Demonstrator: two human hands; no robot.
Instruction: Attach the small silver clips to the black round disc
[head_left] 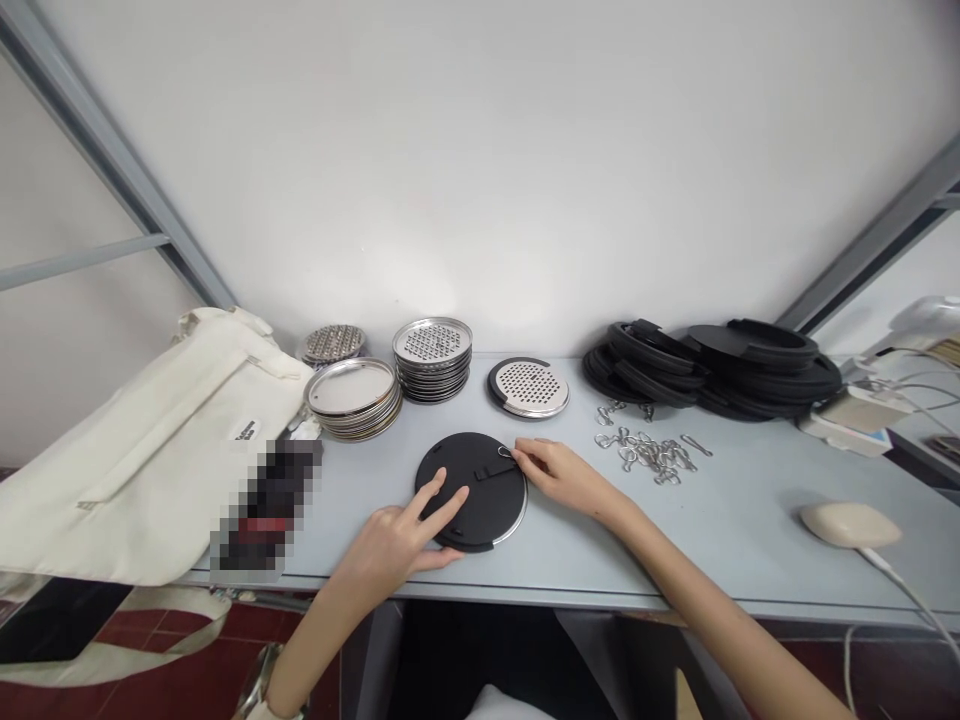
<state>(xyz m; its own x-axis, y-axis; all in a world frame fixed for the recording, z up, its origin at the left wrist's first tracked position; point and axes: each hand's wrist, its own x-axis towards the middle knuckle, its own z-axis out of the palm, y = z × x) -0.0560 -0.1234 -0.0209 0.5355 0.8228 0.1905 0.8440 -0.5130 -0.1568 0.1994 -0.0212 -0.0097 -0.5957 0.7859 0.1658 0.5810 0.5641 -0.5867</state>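
A round black disc with a metal rim [480,492] lies flat near the front edge of the grey table [750,570]. My left hand [409,535] rests on the disc's left side with two fingers stretched out flat, holding it down. My right hand [559,472] is at the disc's upper right edge, fingertips pinched on a small metal wire clip [505,452] at a black tab. A loose pile of several such metal clips [651,452] lies just right of my right hand.
At the back stand stacks of perforated metal discs [433,358], plain metal rims [352,398], a single assembled grater disc [529,388] and piles of black rings [712,368]. A cream canvas bag [142,450] lies left, a computer mouse [847,524] right.
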